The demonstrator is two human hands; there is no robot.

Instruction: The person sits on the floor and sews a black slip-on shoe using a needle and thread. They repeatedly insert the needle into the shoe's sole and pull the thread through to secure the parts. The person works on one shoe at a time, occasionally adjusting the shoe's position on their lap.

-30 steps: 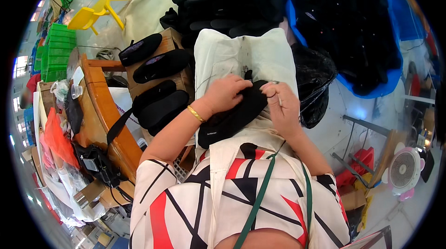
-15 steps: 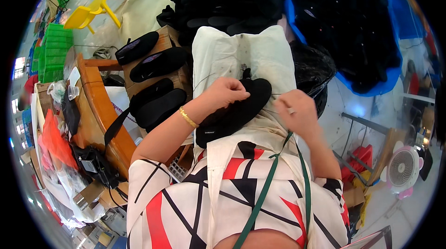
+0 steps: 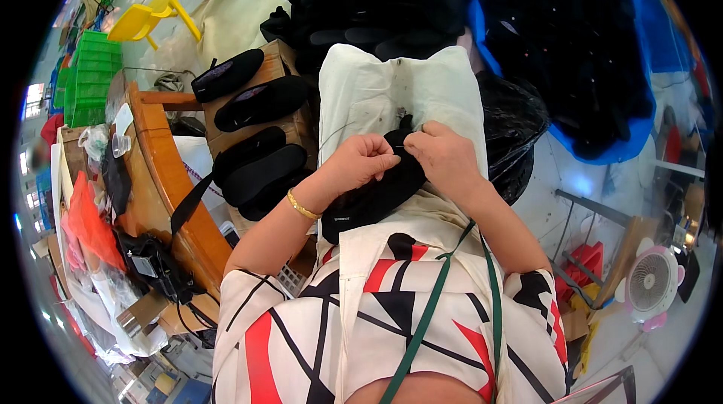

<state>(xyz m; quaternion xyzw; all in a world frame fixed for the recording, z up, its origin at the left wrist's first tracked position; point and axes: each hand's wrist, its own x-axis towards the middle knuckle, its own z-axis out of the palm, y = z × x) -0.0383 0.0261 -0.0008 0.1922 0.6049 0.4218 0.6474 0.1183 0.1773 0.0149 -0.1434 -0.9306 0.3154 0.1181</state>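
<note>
A black cloth shoe (image 3: 361, 204) lies slantwise across my lap, on a padded stand covered with white cloth (image 3: 361, 76). My left hand (image 3: 363, 161), with a gold bangle at its wrist, is closed in a pinch at the shoe's upper edge. Beside it my right hand (image 3: 444, 152) is closed too, its fingertips pressed together near the shoe's far end, almost touching the left fingers. A small pale glint shows between the hands, too small to name. A thin dark strand (image 3: 339, 131) curves over the white cloth left of the shoe. The hands hide the shoe's far part.
Several black shoes (image 3: 263, 99) lie on a cardboard box to the left, by a wooden bench (image 3: 162, 170). A heap of black shoes (image 3: 376, 1) is beyond the stand. A blue-lined bag of black items (image 3: 572, 42) and a black plastic bag (image 3: 512, 118) are at right.
My right hand has moved left, from out beside the shoe to its edge near my left hand. The left hand and the shoe have stayed nearly in place.
</note>
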